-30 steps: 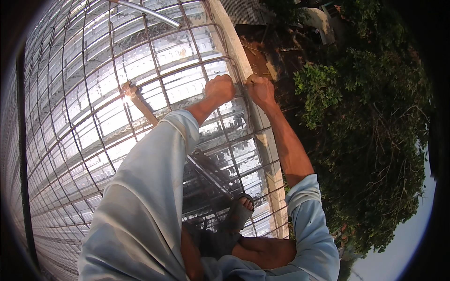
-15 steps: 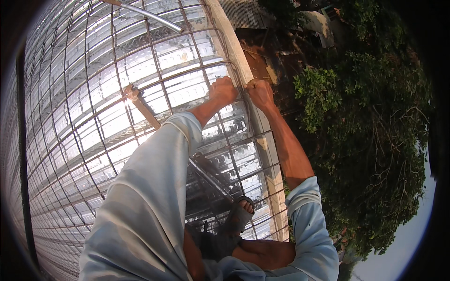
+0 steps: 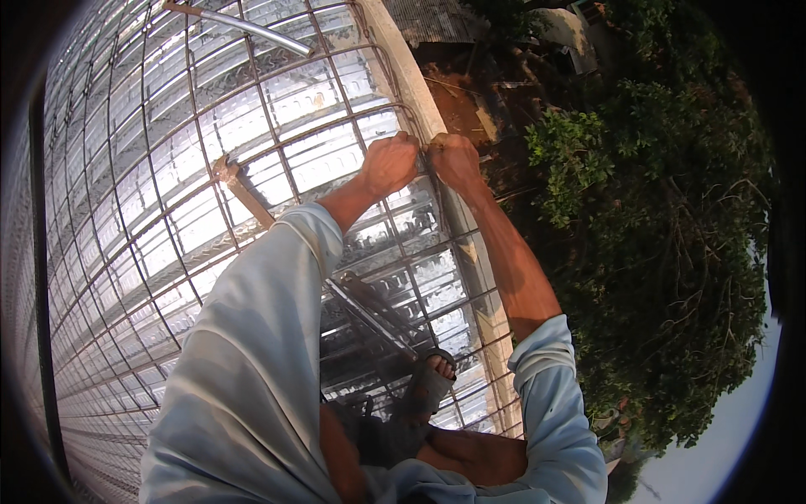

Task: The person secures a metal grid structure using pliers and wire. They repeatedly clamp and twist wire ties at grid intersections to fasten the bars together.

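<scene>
My left hand (image 3: 391,162) is closed in a fist over the rebar mesh (image 3: 286,162), close to its edge bars. Beside it, my right hand (image 3: 454,160) is also closed, above the pale edge board (image 3: 411,80). The fists are almost level, with a narrow gap between them. Whatever the fingers grip is hidden. The rusty bars bend round near the board, just by my hands. Under the mesh lies shiny ribbed metal decking (image 3: 323,168).
A hammer-like tool with a brown handle (image 3: 250,200) lies on the mesh to the left. Farther off rests a silver tube (image 3: 260,32); another metal bar (image 3: 369,315) is near my sandalled foot (image 3: 430,382). Beyond the board are a drop, trees (image 3: 655,244) and a corrugated roof (image 3: 432,21).
Both fists have shifted slightly left and up in the picture, staying closed and side by side. The view of the mesh has shifted a little left as well.
</scene>
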`<state>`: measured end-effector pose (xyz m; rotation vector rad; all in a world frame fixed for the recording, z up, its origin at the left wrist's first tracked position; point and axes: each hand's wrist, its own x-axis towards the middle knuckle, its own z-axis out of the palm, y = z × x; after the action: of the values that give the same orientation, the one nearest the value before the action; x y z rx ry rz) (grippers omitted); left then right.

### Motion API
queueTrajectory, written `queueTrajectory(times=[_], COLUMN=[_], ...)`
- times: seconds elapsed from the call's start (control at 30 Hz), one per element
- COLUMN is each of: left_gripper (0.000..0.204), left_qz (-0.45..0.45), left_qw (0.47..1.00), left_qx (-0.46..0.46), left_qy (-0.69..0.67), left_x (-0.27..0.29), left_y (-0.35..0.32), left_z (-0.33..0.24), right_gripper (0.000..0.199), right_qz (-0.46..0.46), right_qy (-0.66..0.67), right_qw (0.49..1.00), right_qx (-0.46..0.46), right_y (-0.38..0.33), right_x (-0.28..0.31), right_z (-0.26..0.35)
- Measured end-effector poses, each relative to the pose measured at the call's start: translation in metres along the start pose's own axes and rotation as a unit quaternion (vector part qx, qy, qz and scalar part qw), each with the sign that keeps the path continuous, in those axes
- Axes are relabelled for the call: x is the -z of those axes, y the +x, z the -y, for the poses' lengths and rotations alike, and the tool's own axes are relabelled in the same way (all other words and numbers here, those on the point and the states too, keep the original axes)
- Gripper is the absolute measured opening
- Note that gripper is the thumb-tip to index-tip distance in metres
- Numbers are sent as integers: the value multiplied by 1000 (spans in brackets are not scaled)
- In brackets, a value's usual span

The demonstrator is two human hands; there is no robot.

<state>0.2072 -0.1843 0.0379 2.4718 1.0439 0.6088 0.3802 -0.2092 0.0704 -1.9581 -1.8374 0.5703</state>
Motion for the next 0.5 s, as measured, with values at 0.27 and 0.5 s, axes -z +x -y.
queueTrajectory(times=[0.27, 0.5], left_gripper=[19, 26], left_qz=[44, 115], left_qw=[998, 988], left_qx=[-27, -101], left_qy=[40, 16], left_x=[14, 17], left_y=[13, 30], left_z=[-2, 12], right_gripper=[20, 17], right_qz=[-5, 89], right_qy=[0, 188], right_qw=[999, 976], right_qx=[41, -57], right_y=[-2, 8], right_x=[-1, 5], right_z=[-9, -20])
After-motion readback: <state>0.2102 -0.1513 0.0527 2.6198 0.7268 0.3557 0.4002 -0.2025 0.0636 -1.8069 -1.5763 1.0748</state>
